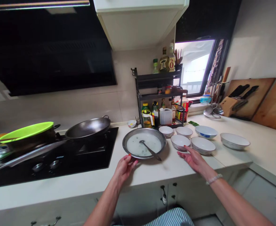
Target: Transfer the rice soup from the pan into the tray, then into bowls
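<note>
A wide metal basin (125, 138) of cloudy white liquid with dark specks sits on the counter. A metal spoon (151, 150) leans in it, one end over the front rim. My left hand (124, 169) grips the basin's near left edge, thumb at the rim and fingers beneath. Just right of the basin, my right hand (195, 160) has its fingers spread, fingertips at the front of a small white bowl (180, 145); whether they touch it I cannot tell. Another white bowl (203, 147) is beside that hand, with several more bowls around them.
Left is a black cooktop (97, 160) with a wok (88, 130) and a pot under a green strainer (27, 131). A black rack (160, 77) of bottles stands behind the basin. Knife block (229, 106) and cutting boards (272, 108) stand at the right wall.
</note>
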The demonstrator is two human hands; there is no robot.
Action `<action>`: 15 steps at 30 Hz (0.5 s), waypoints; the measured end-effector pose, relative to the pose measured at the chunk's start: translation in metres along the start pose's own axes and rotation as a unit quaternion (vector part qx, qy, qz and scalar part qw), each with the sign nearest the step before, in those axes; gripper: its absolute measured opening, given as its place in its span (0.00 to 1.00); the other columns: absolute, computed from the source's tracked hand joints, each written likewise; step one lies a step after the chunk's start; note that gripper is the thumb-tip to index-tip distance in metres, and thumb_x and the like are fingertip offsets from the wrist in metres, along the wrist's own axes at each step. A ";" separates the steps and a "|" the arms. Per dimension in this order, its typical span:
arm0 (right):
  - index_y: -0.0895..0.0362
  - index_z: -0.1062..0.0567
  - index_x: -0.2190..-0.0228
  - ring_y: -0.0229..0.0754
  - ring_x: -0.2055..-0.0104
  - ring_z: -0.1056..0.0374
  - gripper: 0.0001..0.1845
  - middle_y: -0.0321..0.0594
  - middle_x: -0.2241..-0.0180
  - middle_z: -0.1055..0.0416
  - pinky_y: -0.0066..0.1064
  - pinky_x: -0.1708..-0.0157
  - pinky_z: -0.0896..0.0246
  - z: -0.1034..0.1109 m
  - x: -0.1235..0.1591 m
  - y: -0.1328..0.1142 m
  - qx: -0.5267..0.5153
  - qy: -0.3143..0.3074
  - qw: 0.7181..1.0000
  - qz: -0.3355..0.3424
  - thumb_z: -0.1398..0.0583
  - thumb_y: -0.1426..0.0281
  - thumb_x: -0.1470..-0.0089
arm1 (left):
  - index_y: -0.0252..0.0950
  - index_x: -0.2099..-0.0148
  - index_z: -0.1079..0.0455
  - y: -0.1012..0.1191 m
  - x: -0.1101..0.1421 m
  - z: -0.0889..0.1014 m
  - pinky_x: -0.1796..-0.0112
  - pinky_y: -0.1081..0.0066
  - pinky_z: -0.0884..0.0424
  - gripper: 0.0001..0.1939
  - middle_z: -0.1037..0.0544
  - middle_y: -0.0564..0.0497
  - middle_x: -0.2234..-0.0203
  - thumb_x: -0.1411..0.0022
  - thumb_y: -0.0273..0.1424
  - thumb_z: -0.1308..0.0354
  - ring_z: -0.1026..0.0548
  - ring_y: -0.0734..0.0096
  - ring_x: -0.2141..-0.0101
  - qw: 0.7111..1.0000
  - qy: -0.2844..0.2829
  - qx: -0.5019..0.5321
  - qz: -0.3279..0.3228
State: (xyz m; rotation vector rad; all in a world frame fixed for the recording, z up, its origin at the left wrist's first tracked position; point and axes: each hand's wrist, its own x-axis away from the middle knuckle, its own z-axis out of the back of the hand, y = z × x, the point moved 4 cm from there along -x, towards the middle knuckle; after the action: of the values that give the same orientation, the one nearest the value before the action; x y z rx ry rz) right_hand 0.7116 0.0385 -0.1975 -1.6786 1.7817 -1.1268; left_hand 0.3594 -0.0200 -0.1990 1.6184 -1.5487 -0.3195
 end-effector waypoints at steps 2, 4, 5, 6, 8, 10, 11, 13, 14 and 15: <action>0.58 0.28 0.61 0.42 0.74 0.23 0.09 0.44 0.68 0.22 0.30 0.74 0.23 -0.004 -0.008 0.001 -0.015 0.015 1.000 -0.016 0.38 0.80 0.44 | 0.32 0.68 0.34 -0.002 0.006 0.003 0.65 0.67 0.18 0.12 0.23 0.45 0.74 0.31 0.17 0.51 0.19 0.67 0.71 1.000 0.009 0.013 0.005; 0.58 0.28 0.60 0.41 0.75 0.24 0.07 0.44 0.70 0.22 0.28 0.76 0.24 -0.005 -0.015 0.002 -0.020 0.039 0.998 -0.037 0.40 0.79 0.41 | 0.31 0.68 0.33 -0.004 0.013 0.004 0.65 0.68 0.19 0.14 0.23 0.44 0.74 0.30 0.18 0.54 0.18 0.66 0.71 1.000 0.013 0.018 0.016; 0.58 0.29 0.60 0.41 0.75 0.24 0.07 0.44 0.70 0.23 0.26 0.77 0.25 -0.005 -0.018 0.003 -0.020 0.049 0.997 -0.048 0.41 0.79 0.41 | 0.31 0.68 0.32 -0.006 0.017 0.004 0.65 0.69 0.19 0.15 0.23 0.43 0.74 0.29 0.19 0.55 0.18 0.66 0.71 1.000 0.010 0.016 0.022; 0.57 0.29 0.60 0.42 0.75 0.24 0.08 0.45 0.70 0.23 0.26 0.78 0.26 -0.005 -0.021 0.003 -0.020 0.057 0.996 -0.060 0.42 0.79 0.41 | 0.30 0.67 0.32 -0.007 0.020 0.004 0.65 0.69 0.20 0.15 0.22 0.42 0.73 0.29 0.19 0.55 0.18 0.66 0.71 1.000 0.007 0.010 0.027; 0.57 0.30 0.59 0.42 0.74 0.24 0.09 0.45 0.70 0.24 0.25 0.80 0.27 -0.004 -0.029 0.005 -0.022 0.064 0.994 -0.086 0.42 0.79 0.42 | 0.29 0.65 0.31 -0.012 0.025 0.002 0.66 0.70 0.21 0.15 0.21 0.40 0.71 0.28 0.21 0.57 0.19 0.68 0.72 0.999 -0.002 -0.016 0.030; 0.56 0.31 0.60 0.42 0.74 0.25 0.12 0.44 0.70 0.25 0.26 0.81 0.27 -0.001 -0.037 0.006 -0.018 0.059 0.994 -0.095 0.43 0.82 0.45 | 0.29 0.63 0.31 -0.019 0.029 0.001 0.68 0.72 0.23 0.15 0.21 0.40 0.72 0.28 0.22 0.57 0.21 0.71 0.74 0.998 -0.011 -0.067 0.013; 0.55 0.32 0.62 0.42 0.74 0.25 0.14 0.43 0.71 0.25 0.26 0.80 0.27 0.000 -0.041 0.006 -0.014 0.050 0.995 -0.085 0.43 0.83 0.48 | 0.30 0.62 0.31 -0.023 0.030 0.000 0.71 0.73 0.25 0.13 0.21 0.42 0.73 0.28 0.24 0.56 0.22 0.73 0.76 0.994 -0.019 -0.103 -0.011; 0.55 0.32 0.65 0.42 0.75 0.26 0.17 0.41 0.73 0.27 0.27 0.80 0.26 0.003 -0.048 0.006 -0.003 0.029 0.999 -0.044 0.42 0.86 0.55 | 0.32 0.61 0.32 -0.028 0.035 -0.004 0.76 0.75 0.30 0.07 0.23 0.47 0.75 0.31 0.28 0.49 0.27 0.75 0.79 0.974 -0.049 -0.199 -0.093; 0.55 0.32 0.67 0.42 0.75 0.26 0.18 0.40 0.74 0.28 0.27 0.80 0.26 0.004 -0.050 0.005 0.000 0.019 1.000 -0.018 0.41 0.87 0.58 | 0.33 0.60 0.32 -0.030 0.038 -0.008 0.77 0.75 0.32 0.06 0.25 0.50 0.76 0.33 0.31 0.46 0.30 0.75 0.80 0.952 -0.072 -0.256 -0.150; 0.55 0.32 0.68 0.43 0.75 0.27 0.19 0.40 0.75 0.29 0.27 0.81 0.27 0.006 -0.050 0.005 0.001 0.009 1.000 0.013 0.41 0.87 0.60 | 0.34 0.58 0.31 -0.031 0.043 -0.013 0.76 0.75 0.33 0.07 0.26 0.53 0.77 0.35 0.32 0.43 0.31 0.74 0.80 0.919 -0.098 -0.315 -0.213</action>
State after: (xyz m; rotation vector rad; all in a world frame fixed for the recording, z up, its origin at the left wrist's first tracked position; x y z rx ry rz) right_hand 0.7212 0.0845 -0.2148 -1.6437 1.8076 -1.1365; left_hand 0.3985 -0.0583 -0.1973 1.3993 -1.0435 -1.1259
